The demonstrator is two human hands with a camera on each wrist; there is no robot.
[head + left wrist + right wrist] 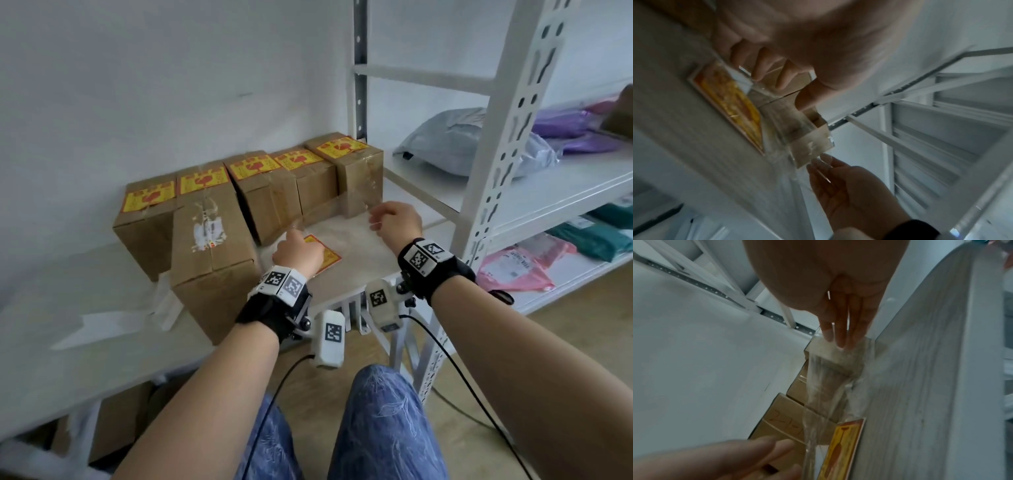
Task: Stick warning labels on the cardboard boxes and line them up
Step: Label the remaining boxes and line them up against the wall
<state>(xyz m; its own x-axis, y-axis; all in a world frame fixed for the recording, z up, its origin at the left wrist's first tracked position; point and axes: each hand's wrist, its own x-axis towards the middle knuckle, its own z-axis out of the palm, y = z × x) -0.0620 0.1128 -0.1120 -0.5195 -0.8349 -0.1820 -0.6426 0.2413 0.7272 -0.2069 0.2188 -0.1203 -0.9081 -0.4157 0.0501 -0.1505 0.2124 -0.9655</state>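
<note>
Clear tape (816,402), pinched at both ends. Left hand (298,253) clamped on the near end between thumb and fingertips, low over the bench (363,263). Right hand (397,219) clamped on the far end, held higher, in front of the rightmost box. Strip stretched between the two grips, just above the warning label (329,255) and seemingly not yet pressed onto it.

Label flat on the bench, face up, yellow with red print and a red border, partly hidden under the left hand. Probably thin paper: light, limp, easily dragged askew by a sticky strip. Tape likely flimsy and very tacky, prone to curl, fold onto itself or cling to fingers. Best kept taut and held only at the very ends, middle clear of skin.

Further out, at the left front, unlabelled box (212,260): brown cardboard, taped shut, torn white patch on top, no warning label yet. Behind it, against the wall, row of labelled boxes (294,185), five yellow labels on top, one box leaning. Probably light enough to slide. Best pushed on the flat sides, not pulled by the taped flaps.

To the right, white shelving rack (496,137) with mailer bags (455,137).
</note>
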